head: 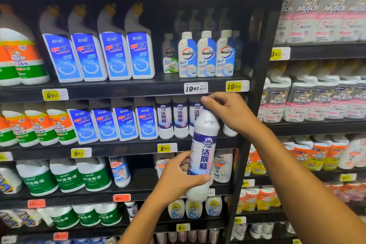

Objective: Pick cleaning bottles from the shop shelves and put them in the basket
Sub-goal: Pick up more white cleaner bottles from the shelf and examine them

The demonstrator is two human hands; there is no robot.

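Note:
A white cleaning bottle with a blue and white label point(203, 144) hangs in front of the shelves, tilted slightly, clear of the shelf board. My right hand point(227, 112) grips its neck and cap from above. My left hand point(181, 174) holds the lower body, thumb across the label's bottom edge. Matching bottles point(172, 119) stand in a row on the shelf just behind it. No basket is in view.
Black shop shelves point(122, 89) hold many cleaners: angled-neck blue-label bottles point(99, 53), Walch bottles point(206, 55), green-label jugs point(65, 178), orange Mr Muscle bottles point(37, 127). A black upright post point(255, 85) divides off a second bay at right with Mr Muscle packs point(316, 101).

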